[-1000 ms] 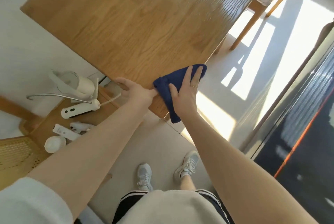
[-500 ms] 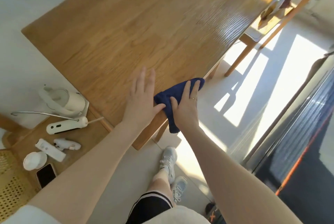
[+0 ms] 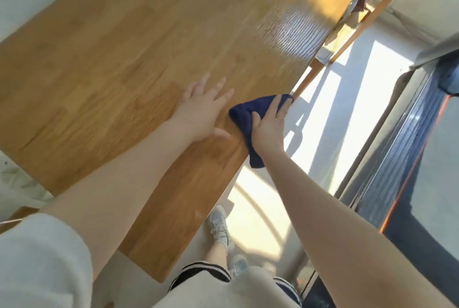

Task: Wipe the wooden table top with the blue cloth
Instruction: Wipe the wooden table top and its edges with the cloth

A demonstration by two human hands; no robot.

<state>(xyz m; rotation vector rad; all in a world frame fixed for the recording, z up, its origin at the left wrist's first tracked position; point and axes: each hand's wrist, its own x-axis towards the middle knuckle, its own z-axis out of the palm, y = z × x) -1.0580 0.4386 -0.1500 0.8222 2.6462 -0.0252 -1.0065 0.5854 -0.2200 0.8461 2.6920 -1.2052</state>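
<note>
right hand flat, pressing blue cloth at bench right edge | left hand open, flat on bench | risk: overhanging cloth slips off edge

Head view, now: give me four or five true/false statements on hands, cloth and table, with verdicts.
1. The right hand presses the blue cloth at the table's right edge. True.
2. The left hand holds the cloth. False: it lies flat on the wooden table top, fingers spread, beside the cloth.
3. Part of the cloth hangs over the table edge. True.
4. The cloth sits mid-table. False: it is at the right edge.
5. A ring shows on the right hand. True.
</note>
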